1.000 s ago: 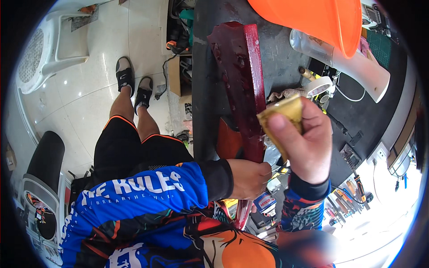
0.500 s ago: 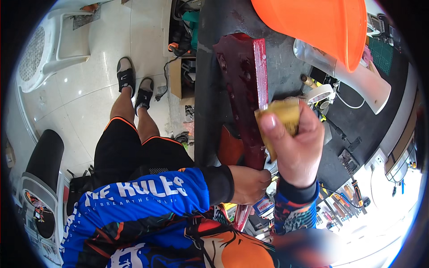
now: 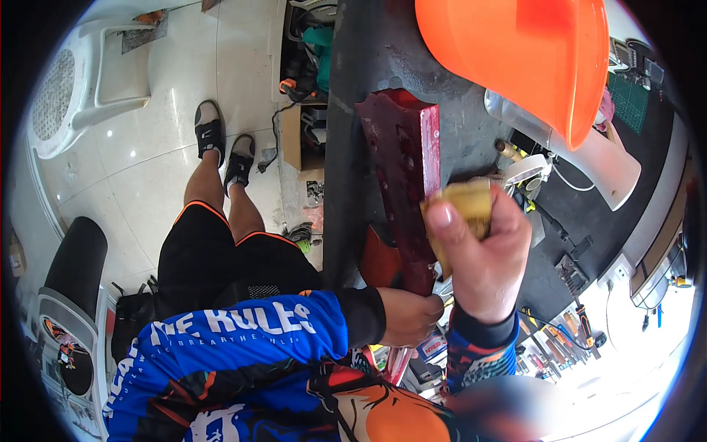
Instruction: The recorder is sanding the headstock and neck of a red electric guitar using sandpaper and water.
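A dark red, glossy guitar neck (image 3: 418, 274) stretches away from me, its headstock (image 3: 401, 166) pointing toward the far side over a black bench. Small holes show in the headstock's face, and its right edge looks pale and scuffed. My left hand (image 3: 409, 315) is closed round the neck just below the headstock. In my right hand (image 3: 492, 254), a folded piece of yellow sandpaper (image 3: 471, 202) is pinched between thumb and fingers. The sandpaper lies against the right edge of the headstock's lower part. The neck's lower end is partly hidden by my left hand and sleeve.
An orange plastic object (image 3: 523, 59) with a curved rim is at the far right, beside a clear plastic piece (image 3: 604, 166). A white tape roll (image 3: 524, 171) and hand tools (image 3: 560, 342) lie on the right of the bench (image 3: 353, 177). A white chair (image 3: 88, 81) stands at left.
The view has shifted slightly, so the headstock and the orange object appear lower. Both hands keep their hold, and the sandpaper stays at the headstock's right edge.
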`<action>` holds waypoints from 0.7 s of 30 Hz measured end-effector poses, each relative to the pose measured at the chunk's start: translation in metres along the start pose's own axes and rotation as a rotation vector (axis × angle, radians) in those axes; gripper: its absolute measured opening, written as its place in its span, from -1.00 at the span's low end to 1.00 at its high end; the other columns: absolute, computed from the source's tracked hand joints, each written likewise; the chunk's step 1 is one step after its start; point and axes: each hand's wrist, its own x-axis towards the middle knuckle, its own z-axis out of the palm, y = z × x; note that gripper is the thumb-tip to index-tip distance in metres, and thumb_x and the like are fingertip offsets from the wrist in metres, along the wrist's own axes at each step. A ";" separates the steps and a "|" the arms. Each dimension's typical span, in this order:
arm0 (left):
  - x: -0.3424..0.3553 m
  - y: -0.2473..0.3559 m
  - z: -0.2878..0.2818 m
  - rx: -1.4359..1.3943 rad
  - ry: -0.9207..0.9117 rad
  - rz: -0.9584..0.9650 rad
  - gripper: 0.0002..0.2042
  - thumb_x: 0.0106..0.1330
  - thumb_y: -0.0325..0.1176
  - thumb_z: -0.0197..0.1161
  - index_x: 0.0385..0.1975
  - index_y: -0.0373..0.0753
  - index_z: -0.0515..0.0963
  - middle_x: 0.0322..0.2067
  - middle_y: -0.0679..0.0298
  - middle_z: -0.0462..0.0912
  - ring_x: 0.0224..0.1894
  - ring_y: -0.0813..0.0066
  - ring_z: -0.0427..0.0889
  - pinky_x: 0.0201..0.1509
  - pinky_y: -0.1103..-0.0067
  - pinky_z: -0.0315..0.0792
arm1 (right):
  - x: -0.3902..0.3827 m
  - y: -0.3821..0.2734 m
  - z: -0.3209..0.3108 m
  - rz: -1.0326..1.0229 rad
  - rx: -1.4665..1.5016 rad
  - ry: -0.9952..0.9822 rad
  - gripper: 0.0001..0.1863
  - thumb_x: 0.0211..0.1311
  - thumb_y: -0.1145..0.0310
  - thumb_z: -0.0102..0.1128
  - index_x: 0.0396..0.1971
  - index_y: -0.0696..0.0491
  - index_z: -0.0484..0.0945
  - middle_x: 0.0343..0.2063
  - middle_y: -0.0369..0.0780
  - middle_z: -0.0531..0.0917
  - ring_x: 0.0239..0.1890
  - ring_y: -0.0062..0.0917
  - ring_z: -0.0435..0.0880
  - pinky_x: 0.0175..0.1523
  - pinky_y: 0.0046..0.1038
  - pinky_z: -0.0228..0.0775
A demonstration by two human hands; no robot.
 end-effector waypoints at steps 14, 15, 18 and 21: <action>-0.001 -0.004 -0.003 0.010 0.043 0.019 -0.82 0.24 -0.24 0.15 -0.37 -0.08 0.69 -0.37 0.47 0.67 -0.15 0.45 0.62 0.06 0.44 0.29 | -0.003 -0.010 0.005 0.091 -0.003 0.019 -0.62 0.13 0.17 0.53 -0.27 0.16 0.62 -0.43 -0.34 0.70 -0.41 -0.77 0.59 -0.25 -0.66 0.43; 0.000 -0.003 -0.003 -0.006 0.036 0.016 -0.83 0.24 -0.24 0.15 -0.37 -0.08 0.69 -0.37 0.47 0.67 -0.16 0.45 0.62 0.05 0.44 0.29 | 0.003 -0.011 0.006 -0.017 0.072 -0.007 -0.65 0.14 0.20 0.53 -0.30 0.16 0.63 -0.45 -0.35 0.70 -0.42 -0.79 0.57 -0.28 -0.67 0.42; 0.000 -0.001 0.001 -0.046 0.039 -0.013 -0.83 0.24 -0.24 0.15 -0.38 -0.08 0.69 -0.36 0.47 0.67 -0.18 0.45 0.62 0.04 0.43 0.29 | 0.029 -0.015 0.011 -0.096 0.158 -0.013 -0.69 0.16 0.25 0.53 -0.32 0.15 0.63 -0.47 -0.35 0.71 -0.44 -0.80 0.56 -0.31 -0.67 0.41; 0.000 0.001 0.001 -0.022 0.043 -0.024 -0.82 0.25 -0.23 0.14 -0.38 -0.06 0.69 -0.36 0.49 0.67 -0.18 0.45 0.62 0.05 0.43 0.29 | 0.029 -0.015 0.012 -0.089 0.139 -0.013 -0.66 0.15 0.23 0.52 -0.30 0.16 0.62 -0.45 -0.34 0.71 -0.42 -0.78 0.58 -0.27 -0.66 0.43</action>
